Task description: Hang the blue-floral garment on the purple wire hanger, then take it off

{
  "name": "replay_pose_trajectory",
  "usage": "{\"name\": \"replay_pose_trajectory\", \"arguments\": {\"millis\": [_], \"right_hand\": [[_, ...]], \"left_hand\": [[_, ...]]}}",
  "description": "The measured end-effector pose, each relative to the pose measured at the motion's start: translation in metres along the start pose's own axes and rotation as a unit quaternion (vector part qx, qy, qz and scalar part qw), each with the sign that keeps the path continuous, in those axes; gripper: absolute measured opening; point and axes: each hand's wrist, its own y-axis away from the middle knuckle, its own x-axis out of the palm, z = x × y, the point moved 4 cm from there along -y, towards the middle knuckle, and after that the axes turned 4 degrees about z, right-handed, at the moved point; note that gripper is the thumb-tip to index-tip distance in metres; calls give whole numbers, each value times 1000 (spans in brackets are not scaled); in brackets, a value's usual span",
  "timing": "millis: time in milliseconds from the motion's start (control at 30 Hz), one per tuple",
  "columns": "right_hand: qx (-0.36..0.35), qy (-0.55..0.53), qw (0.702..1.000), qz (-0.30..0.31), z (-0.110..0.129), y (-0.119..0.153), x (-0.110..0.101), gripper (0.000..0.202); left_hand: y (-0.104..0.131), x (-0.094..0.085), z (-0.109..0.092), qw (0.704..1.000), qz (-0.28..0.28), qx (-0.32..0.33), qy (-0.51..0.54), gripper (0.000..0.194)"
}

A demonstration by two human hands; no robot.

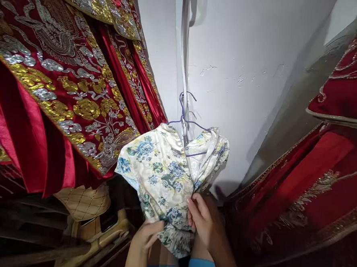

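A short floral garment point(163, 177), cream with blue and green flowers and a crossed V neckline, hangs in the middle of the head view on a thin purple hanger point(182, 119). At its lower left edge, my left hand point(148, 234) has the cloth pinched between thumb and fingers. My right hand point(202, 215) grips the front edge of the same garment, just under the neckline. The hanger's second bar shows through the open neck. Part of each hand's fingers is hidden behind the fabric.
Red robes with gold and silver embroidery point(86, 107) hang at the left. Other red beaded garments point(324, 170) hang at the right. A white wall point(245, 73) stands behind, with a narrow white strip point(184, 49) running down it. Wooden furniture point(99, 243) sits at the lower left.
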Motion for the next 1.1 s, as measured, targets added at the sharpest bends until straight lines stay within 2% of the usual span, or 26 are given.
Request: {"name": "replay_pose_trajectory", "arguments": {"millis": [100, 200, 300, 400, 500, 567, 633, 700, 733, 767, 800, 833, 933, 967, 1033, 1100], "right_hand": [[-13, 81, 996, 37, 9, -9, 3, 44], [-20, 81, 994, 69, -9, -15, 3, 39], [-15, 45, 997, 55, -30, -18, 4, 35], [-9, -9, 1000, 0, -40, -19, 10, 48], [-31, -46, 996, -66, -39, -17, 12, 54], [-50, -59, 992, -99, -35, -14, 7, 54], [-54, -68, 989, -122, -33, -9, -1, 52], [-49, -81, 986, -137, -30, -5, -10, 48], [-45, -87, 985, -141, -29, -3, -14, 45], [-43, -93, 985, -141, -27, -2, -16, 42], [-40, -95, 986, -134, -26, -2, -16, 39], [-36, -91, 988, -117, -25, -2, -15, 36], [-22, -31, 998, -46, -22, -4, -5, 28], [-17, -2, 1000, -24, -21, -4, -1, 27], [-9, 45, 999, 10, -17, -6, 5, 25], [-3, 65, 997, 32, -12, -9, 5, 26]], "left_hand": [[-1, 0, 3, 999, 2, 1, 53, 59], [-2, 1, 4, 995, 13, -11, 103, 78], [3, 3, 2, 992, 17, -24, 119, 81], [6, 7, -2, 993, 0, -32, 115, 76], [2, 3, -4, 991, -77, -5, 106, 64], [-4, -7, -4, 984, -156, 38, 82, 55], [-9, -18, -3, 963, -246, 105, 43, 48], [-7, -23, -4, 916, -341, 208, -22, 46], [-4, -21, -5, 883, -380, 268, -64, 46], [0, -15, -5, 854, -397, 319, -112, 44], [1, -5, -5, 838, -386, 351, -161, 42], [0, 8, -2, 841, -347, 363, -203, 40], [-9, 49, 12, 897, -170, 324, -247, 45], [-12, 59, 16, 909, -134, 312, -240, 45], [-17, 69, 21, 917, -114, 311, -223, 34], [-22, 71, 21, 914, -116, 314, -230, 15]]}}
